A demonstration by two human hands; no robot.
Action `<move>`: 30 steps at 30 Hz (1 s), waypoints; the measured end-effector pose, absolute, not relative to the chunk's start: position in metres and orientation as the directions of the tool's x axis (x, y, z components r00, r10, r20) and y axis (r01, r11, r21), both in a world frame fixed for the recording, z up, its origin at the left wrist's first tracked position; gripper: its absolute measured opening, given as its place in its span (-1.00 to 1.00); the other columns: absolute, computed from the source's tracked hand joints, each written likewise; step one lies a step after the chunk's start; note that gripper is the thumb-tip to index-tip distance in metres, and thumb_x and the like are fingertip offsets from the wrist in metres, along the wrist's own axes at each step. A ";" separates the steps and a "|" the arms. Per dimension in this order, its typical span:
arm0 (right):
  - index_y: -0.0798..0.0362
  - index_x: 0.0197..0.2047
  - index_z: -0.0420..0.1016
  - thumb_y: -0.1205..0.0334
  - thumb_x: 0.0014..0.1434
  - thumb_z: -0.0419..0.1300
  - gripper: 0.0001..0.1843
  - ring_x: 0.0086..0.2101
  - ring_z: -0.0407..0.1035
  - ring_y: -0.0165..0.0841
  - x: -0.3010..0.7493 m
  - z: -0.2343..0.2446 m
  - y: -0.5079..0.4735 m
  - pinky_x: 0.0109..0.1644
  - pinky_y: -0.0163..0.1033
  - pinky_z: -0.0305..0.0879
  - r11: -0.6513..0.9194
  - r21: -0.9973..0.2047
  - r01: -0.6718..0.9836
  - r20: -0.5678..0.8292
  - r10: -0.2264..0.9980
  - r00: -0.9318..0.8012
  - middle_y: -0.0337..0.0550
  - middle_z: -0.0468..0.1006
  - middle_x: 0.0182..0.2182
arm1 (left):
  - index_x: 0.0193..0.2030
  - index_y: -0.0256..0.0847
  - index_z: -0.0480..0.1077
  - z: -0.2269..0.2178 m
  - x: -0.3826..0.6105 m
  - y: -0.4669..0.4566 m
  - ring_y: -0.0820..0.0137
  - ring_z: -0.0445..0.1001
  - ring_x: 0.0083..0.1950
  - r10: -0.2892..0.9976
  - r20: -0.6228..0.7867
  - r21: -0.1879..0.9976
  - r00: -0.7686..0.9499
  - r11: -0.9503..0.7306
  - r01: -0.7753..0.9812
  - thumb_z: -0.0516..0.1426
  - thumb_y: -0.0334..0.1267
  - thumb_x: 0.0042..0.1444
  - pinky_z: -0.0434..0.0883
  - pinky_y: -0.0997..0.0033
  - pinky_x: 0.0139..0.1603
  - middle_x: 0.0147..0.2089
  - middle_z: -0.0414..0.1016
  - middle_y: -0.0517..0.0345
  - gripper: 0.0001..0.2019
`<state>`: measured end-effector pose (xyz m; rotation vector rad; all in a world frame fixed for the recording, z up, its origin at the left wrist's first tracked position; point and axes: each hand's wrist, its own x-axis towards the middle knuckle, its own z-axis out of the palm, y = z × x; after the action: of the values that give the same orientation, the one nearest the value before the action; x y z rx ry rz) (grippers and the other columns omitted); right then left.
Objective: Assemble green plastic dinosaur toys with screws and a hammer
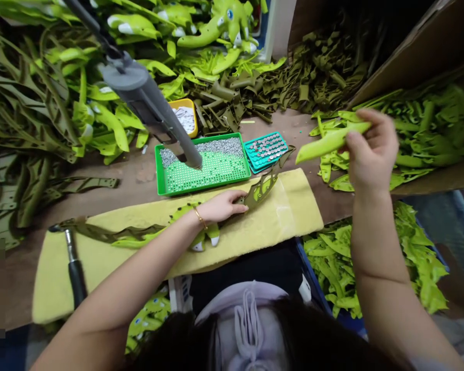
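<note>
My right hand (375, 149) is raised at the right, pinching a long, curved lime-green plastic piece (320, 145) between thumb and fingers. On the yellow cloth pad (290, 206), the thumb and fingers of my left hand (222, 207) close on an olive-brown slotted plastic frame (261, 191). More of this olive and lime-green toy body (135, 238) lies to the left, partly hidden under my left forearm. White-tipped feet (214, 238) show below my wrist. A hammer-like tool with a black handle (76, 281) rests on the pad's left end.
A grey power screwdriver (150, 103) hangs above a green tray of small screws (204, 189). Beside it is a teal tray with small round metal pieces (268, 149). Lime-green parts (413, 123) fill a cardboard box at right; olive parts (19, 103) are heaped at left.
</note>
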<state>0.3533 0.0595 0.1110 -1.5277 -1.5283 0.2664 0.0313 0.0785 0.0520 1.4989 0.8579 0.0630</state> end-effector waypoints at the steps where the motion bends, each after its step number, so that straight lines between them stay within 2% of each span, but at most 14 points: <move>1: -0.05 0.15 0.20 0.02 0.22 0.08 -0.55 -0.30 0.40 -0.36 0.338 0.106 0.049 -0.27 -0.19 0.39 0.204 -0.811 0.549 0.351 0.919 0.178 -0.08 0.41 -0.12 | -0.02 -0.24 0.44 0.051 0.032 0.079 0.22 0.46 0.00 0.546 -0.480 0.867 0.686 0.175 0.467 0.16 -0.02 -0.01 0.36 0.30 0.02 0.01 0.53 0.04 -0.54; 4: -0.02 -0.09 0.38 -0.01 0.09 0.25 -0.64 -0.43 0.39 -0.42 0.295 0.080 0.032 -0.30 -0.22 0.43 0.048 -0.960 0.277 0.059 0.998 0.033 -0.23 0.45 -0.36 | -0.05 -0.25 0.47 0.051 0.035 0.079 0.26 0.45 -0.07 0.590 -0.529 0.838 0.610 0.248 0.486 0.08 0.13 0.07 0.35 0.34 -0.06 -0.04 0.54 0.06 -0.49; 6: -0.01 -0.10 0.39 -0.02 0.12 0.21 -0.65 -0.41 0.39 -0.40 0.276 0.063 0.029 -0.28 -0.18 0.45 0.001 -0.957 0.289 -0.010 0.999 -0.037 -0.22 0.46 -0.36 | -0.09 -0.25 0.48 0.052 0.036 0.079 0.30 0.44 -0.16 0.593 -0.511 0.840 0.622 0.193 0.507 0.09 0.16 0.05 0.33 0.37 -0.15 -0.13 0.54 0.10 -0.49; 7: 0.01 -0.09 0.40 -0.03 0.15 0.18 -0.66 -0.37 0.41 -0.36 0.270 0.057 0.030 -0.23 -0.14 0.45 0.025 -0.929 0.368 0.007 0.999 -0.052 -0.17 0.48 -0.33 | -0.13 -0.26 0.48 0.053 0.036 0.078 0.33 0.42 -0.22 0.590 -0.496 0.842 0.637 0.147 0.520 0.12 0.15 0.02 0.31 0.39 -0.21 -0.21 0.53 0.13 -0.50; 9: 0.03 -0.07 0.45 -0.03 0.19 0.13 -0.64 -0.16 0.40 -0.23 0.265 0.053 0.030 -0.04 0.02 0.39 0.147 -0.774 0.616 0.100 0.989 -0.110 -0.02 0.48 -0.17 | -0.24 -0.29 0.47 0.054 0.037 0.077 0.39 0.34 -0.34 0.590 -0.465 0.845 0.661 0.071 0.531 0.16 0.12 -0.03 0.24 0.43 -0.33 -0.35 0.46 0.18 -0.55; 11: 0.01 -0.01 0.47 -0.07 0.15 0.17 -0.57 0.06 0.25 -0.07 0.263 0.056 0.028 0.17 0.17 0.20 0.316 -0.525 0.790 0.173 0.949 -0.265 0.09 0.39 0.05 | -0.31 -0.29 0.44 0.053 0.038 0.076 0.45 0.26 -0.40 0.595 -0.441 0.852 0.672 0.044 0.521 0.16 0.10 -0.03 0.17 0.45 -0.39 -0.43 0.37 0.23 -0.58; 13: -0.06 0.06 0.46 -0.09 0.11 0.21 -0.51 0.14 0.15 -0.02 0.262 0.059 0.027 0.27 0.24 0.01 0.464 -0.356 0.812 0.144 0.885 -0.442 0.06 0.35 0.13 | -0.36 -0.28 0.41 0.052 0.038 0.075 0.48 0.19 -0.44 0.585 -0.432 0.856 0.686 0.026 0.517 0.14 0.09 -0.01 0.12 0.45 -0.41 -0.47 0.29 0.26 -0.61; 15: -0.10 0.09 0.45 -0.06 0.13 0.20 -0.53 0.09 0.19 -0.08 0.261 0.058 0.026 0.30 0.24 -0.08 0.542 -0.303 0.784 0.103 0.836 -0.539 0.00 0.42 0.04 | -0.39 -0.26 0.39 0.051 0.037 0.075 0.49 0.14 -0.46 0.573 -0.435 0.853 0.695 0.015 0.522 0.13 0.10 0.01 0.08 0.45 -0.43 -0.49 0.24 0.28 -0.61; 17: -0.12 0.06 0.47 -0.04 0.16 0.17 -0.58 0.04 0.22 -0.13 0.259 0.053 0.027 0.30 0.21 -0.09 0.561 -0.298 0.772 0.107 0.824 -0.557 -0.04 0.46 -0.04 | -0.42 -0.26 0.37 0.051 0.036 0.075 0.50 0.12 -0.46 0.556 -0.448 0.851 0.700 0.025 0.525 0.11 0.14 0.03 0.05 0.44 -0.45 -0.51 0.20 0.29 -0.58; 20: -0.11 0.03 0.48 -0.07 0.17 0.16 -0.59 0.03 0.22 -0.15 0.257 0.044 0.031 0.30 0.17 -0.08 0.571 -0.309 0.760 0.132 0.818 -0.560 -0.06 0.45 -0.06 | -0.39 -0.26 0.39 0.051 0.036 0.077 0.49 0.14 -0.44 0.529 -0.457 0.862 0.715 0.068 0.502 0.12 0.17 0.01 0.06 0.46 -0.43 -0.49 0.22 0.28 -0.55; 24: -0.11 0.01 0.49 -0.06 0.17 0.16 -0.61 0.04 0.22 -0.15 0.255 0.040 0.034 0.31 0.17 -0.10 0.575 -0.309 0.758 0.137 0.815 -0.562 -0.06 0.45 -0.06 | -0.27 -0.28 0.43 0.048 0.038 0.078 0.47 0.21 -0.40 0.519 -0.475 0.862 0.710 0.112 0.495 0.23 0.08 -0.11 0.14 0.46 -0.38 -0.43 0.30 0.28 -0.57; 27: -0.11 0.01 0.48 0.00 0.17 0.17 -0.64 0.07 0.21 -0.13 0.253 0.045 0.028 0.32 0.20 -0.11 0.565 -0.310 0.765 0.146 0.823 -0.549 -0.06 0.45 -0.03 | -0.29 -0.29 0.42 0.047 0.038 0.078 0.44 0.25 -0.39 0.535 -0.476 0.855 0.698 0.095 0.510 0.24 0.02 -0.14 0.19 0.44 -0.35 -0.42 0.33 0.27 -0.60; 29: -0.06 0.00 0.48 0.00 0.14 0.20 -0.62 0.06 0.23 -0.10 0.252 0.050 0.020 0.28 0.20 -0.02 0.470 -0.372 0.800 0.180 0.882 -0.435 -0.02 0.45 -0.02 | -0.27 -0.30 0.42 0.050 0.036 0.077 0.41 0.30 -0.35 0.539 -0.464 0.861 0.703 0.089 0.500 0.22 -0.01 -0.12 0.23 0.42 -0.32 -0.38 0.38 0.23 -0.61; 30: -0.03 -0.01 0.47 -0.03 0.13 0.21 -0.60 0.02 0.26 -0.10 0.251 0.051 0.014 0.23 0.17 0.08 0.361 -0.443 0.820 0.197 0.932 -0.304 0.01 0.46 -0.05 | -0.24 -0.29 0.42 0.052 0.035 0.077 0.38 0.32 -0.32 0.550 -0.452 0.866 0.703 0.081 0.493 0.22 -0.02 -0.10 0.25 0.41 -0.29 -0.34 0.41 0.21 -0.61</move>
<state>0.2514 0.0143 0.0512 -1.5258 -2.2105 0.3621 0.0348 0.0765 0.0524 1.5538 0.8827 0.0515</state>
